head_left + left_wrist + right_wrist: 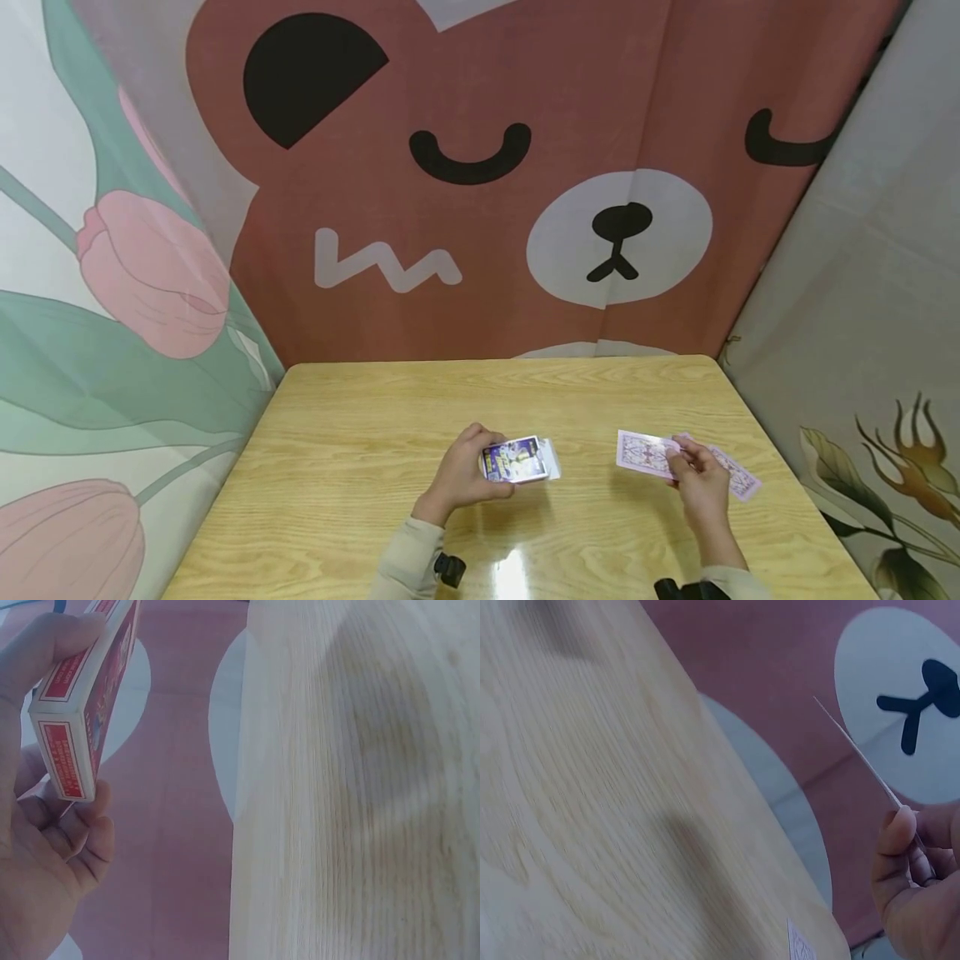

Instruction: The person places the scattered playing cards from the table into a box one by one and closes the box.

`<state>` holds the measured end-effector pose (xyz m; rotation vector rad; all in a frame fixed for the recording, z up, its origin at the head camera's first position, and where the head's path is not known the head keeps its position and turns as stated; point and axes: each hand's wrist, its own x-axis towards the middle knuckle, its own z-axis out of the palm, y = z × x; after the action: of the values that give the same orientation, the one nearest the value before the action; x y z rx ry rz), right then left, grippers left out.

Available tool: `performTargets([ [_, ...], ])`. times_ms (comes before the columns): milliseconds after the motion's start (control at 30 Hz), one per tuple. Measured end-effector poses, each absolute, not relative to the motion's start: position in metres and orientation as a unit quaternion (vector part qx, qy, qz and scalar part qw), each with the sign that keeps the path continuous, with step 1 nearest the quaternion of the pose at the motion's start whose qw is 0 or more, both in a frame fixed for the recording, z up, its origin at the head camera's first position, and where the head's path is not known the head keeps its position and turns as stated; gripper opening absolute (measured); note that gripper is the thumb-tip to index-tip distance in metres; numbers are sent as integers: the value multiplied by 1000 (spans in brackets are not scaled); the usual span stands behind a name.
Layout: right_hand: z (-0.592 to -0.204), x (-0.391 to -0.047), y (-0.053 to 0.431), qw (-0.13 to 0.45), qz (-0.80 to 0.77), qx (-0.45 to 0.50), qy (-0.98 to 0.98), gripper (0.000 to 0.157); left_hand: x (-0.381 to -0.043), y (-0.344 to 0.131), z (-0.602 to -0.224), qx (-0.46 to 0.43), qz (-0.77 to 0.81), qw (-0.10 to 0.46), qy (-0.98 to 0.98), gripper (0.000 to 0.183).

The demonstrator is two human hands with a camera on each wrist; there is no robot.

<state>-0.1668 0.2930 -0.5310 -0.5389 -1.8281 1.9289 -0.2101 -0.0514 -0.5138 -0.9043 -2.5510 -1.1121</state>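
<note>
My left hand (459,471) grips a playing card box (513,460) above the table, thumb on one edge and fingers on the other. A pale flap (552,459) sticks out at the box's right end. The left wrist view shows the box's red-and-white edge (64,754). To the right, my right hand (705,487) pinches a playing card (647,453) with a pink patterned back. It appears edge-on as a thin card (859,754) in the right wrist view; whether it is one card or more I cannot tell. Patterned cards (738,475) lie beyond that hand, partly hidden by it.
The light wood table (360,467) has a bright reflection near its front. A brown bear-print curtain (480,317) hangs behind it. Floral cloths stand on the left (150,275) and right (862,333). Dark wrist cameras (450,570) sit on both wrists.
</note>
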Motion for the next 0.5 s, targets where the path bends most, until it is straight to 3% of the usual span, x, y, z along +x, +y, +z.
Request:
performTargets([
  [500,-524,-169,252,176,731,-184,-633,28,-209,-49,-515,-303,-380,129,-864,60],
])
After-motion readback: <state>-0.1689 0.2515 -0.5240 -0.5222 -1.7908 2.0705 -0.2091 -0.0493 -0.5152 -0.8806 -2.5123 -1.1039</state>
